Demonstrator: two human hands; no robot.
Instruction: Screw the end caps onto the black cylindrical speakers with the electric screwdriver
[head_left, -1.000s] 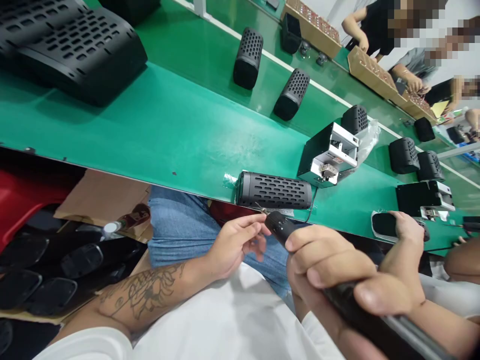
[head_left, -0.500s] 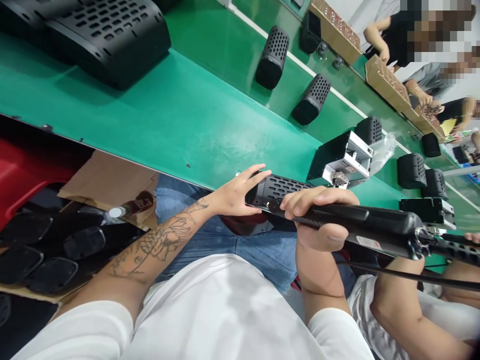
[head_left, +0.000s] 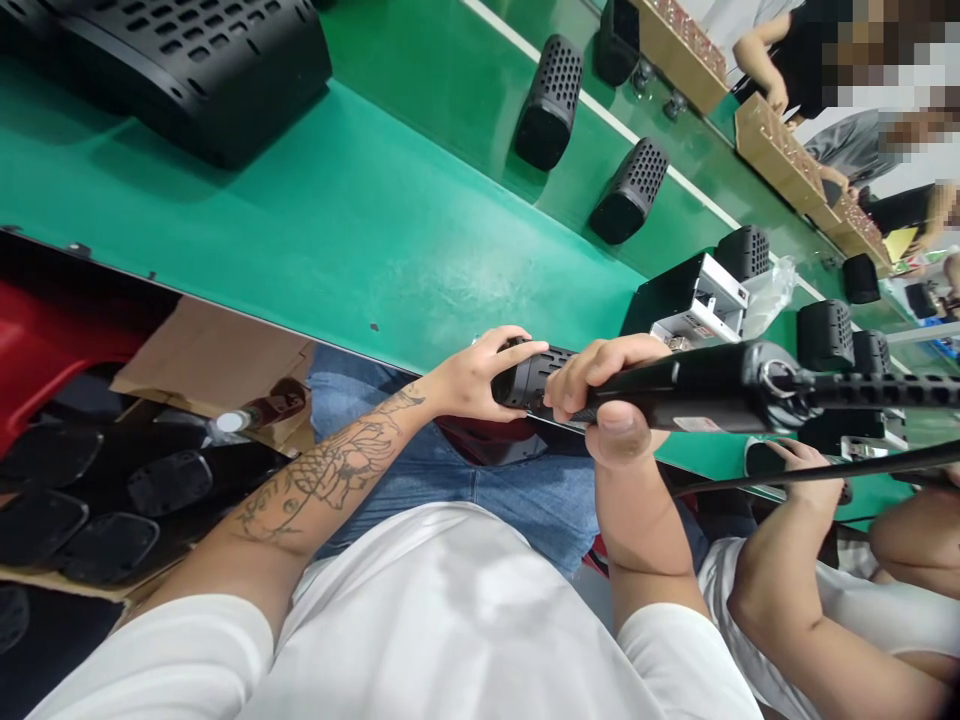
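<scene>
My left hand (head_left: 474, 380) is closed around the near end of a black perforated housing (head_left: 534, 376), thumb on one side and fingers on the other. The housing lies at the edge of the green bench, over my lap. My right hand (head_left: 611, 385) grips a black electric screwdriver (head_left: 701, 388) with a spring-like cord at its rear end. The screwdriver's tip points toward the housing, but my fingers hide whether it touches. Part of the housing is covered by my right hand.
Beyond my right hand stands a metal feeder box (head_left: 697, 300) with a plastic bag beside it. More perforated housings (head_left: 551, 105) sit on the green bench (head_left: 390, 240). A co-worker's arm (head_left: 795, 540) is close on the right. Dark parts (head_left: 169, 485) fill a carton at lower left.
My right hand and the screwdriver have shifted left, and the screwdriver's rear end has swung up. My left hand stays on the housing. The co-worker's hand now shows on the right.
</scene>
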